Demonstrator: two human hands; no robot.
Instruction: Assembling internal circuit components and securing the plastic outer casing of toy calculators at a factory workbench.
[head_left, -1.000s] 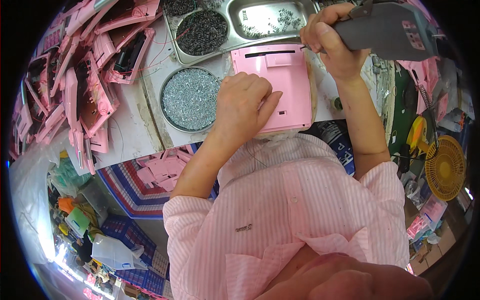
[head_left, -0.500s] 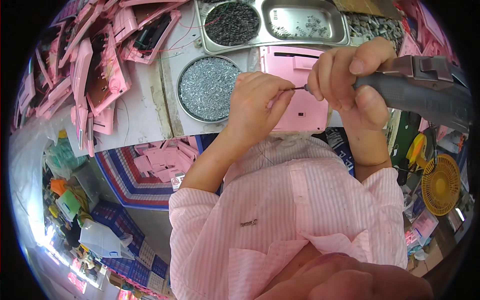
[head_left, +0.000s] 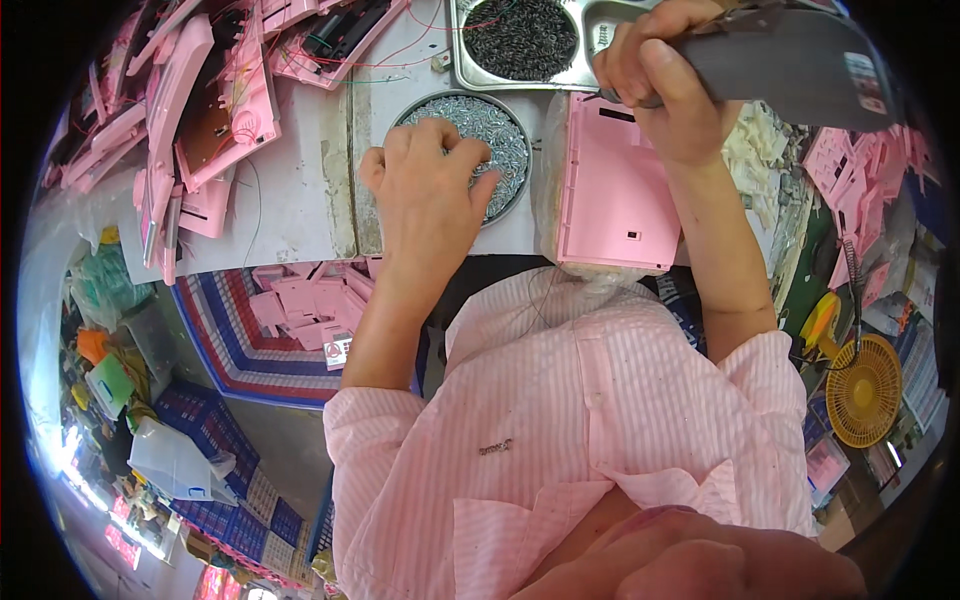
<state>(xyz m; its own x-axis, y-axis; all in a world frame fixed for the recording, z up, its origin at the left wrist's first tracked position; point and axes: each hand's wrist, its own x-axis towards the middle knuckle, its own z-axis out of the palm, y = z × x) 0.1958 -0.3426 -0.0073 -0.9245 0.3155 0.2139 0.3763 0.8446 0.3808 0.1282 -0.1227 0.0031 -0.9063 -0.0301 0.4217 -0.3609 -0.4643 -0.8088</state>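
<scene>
My left hand (head_left: 425, 185) reaches over a round dish (head_left: 522, 185) of small silver screws (head_left: 490, 125). Its fingers are bent and apart, some tips down among the screws, and nothing shows between them. In my right hand (head_left: 665, 85) is a dark grey electric screwdriver (head_left: 770, 70), held level above the far right of the bench, with its bit end near the metal tray. Between my forearms lies a pink plastic housing (head_left: 615, 195) with a dark slot at its far end and a small square hole near me. Neither hand touches it.
A steel compartment tray (head_left: 470, 75) with black screws (head_left: 520, 40) stands at the back. Pink housings (head_left: 215, 130) with wires pile up at the left. A striped bin (head_left: 245, 345) of pink parts sits below the bench edge. White parts (head_left: 760, 150) and a yellow fan (head_left: 863, 390) are at right.
My left hand has left the screwdriver bit over the pink housing and moved left into the dish of screws. My right hand has lifted the screwdriver up and away from the housing.
</scene>
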